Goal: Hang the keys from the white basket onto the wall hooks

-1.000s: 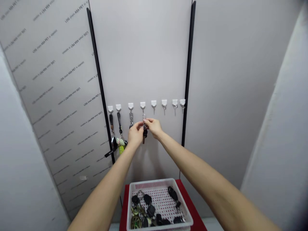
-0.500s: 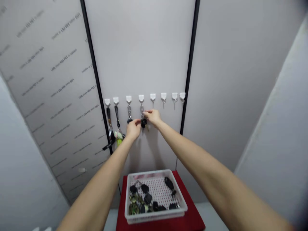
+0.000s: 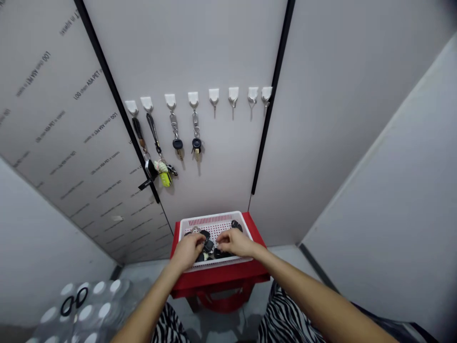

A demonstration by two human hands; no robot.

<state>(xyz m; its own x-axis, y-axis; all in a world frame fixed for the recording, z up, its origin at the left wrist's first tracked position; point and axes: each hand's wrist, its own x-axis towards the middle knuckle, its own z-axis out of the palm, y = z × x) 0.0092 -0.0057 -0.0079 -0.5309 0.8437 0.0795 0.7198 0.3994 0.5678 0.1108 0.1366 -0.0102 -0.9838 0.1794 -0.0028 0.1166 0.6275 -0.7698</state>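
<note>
Both of my hands are down in a white plastic basket (image 3: 221,219) of keys. My left hand (image 3: 187,250) is over the left side, its thumb and fingers apart beside a black key fob (image 3: 208,246). My right hand (image 3: 236,242) hovers opposite, fingers bent but apart, above dark keys (image 3: 219,253); I see nothing held in it. Part of the contents is hidden under my hands. Up on the wall, a key on a metal clip (image 3: 196,144) and a similar key (image 3: 177,144) hang from white hooks.
Two strap keychains hang further left, one with a yellow-green charm (image 3: 165,179). Several white hooks (image 3: 213,95) line the panel to the right. The basket rests on a red-covered stand (image 3: 221,276). Wrapped bottles (image 3: 85,312) with a black-handled item (image 3: 74,302) stand at lower left.
Both hands have left the key on the wall hook and come down into the basket. That key now hangs free. The view has tilted downward, bringing legs and bottles into sight.
</note>
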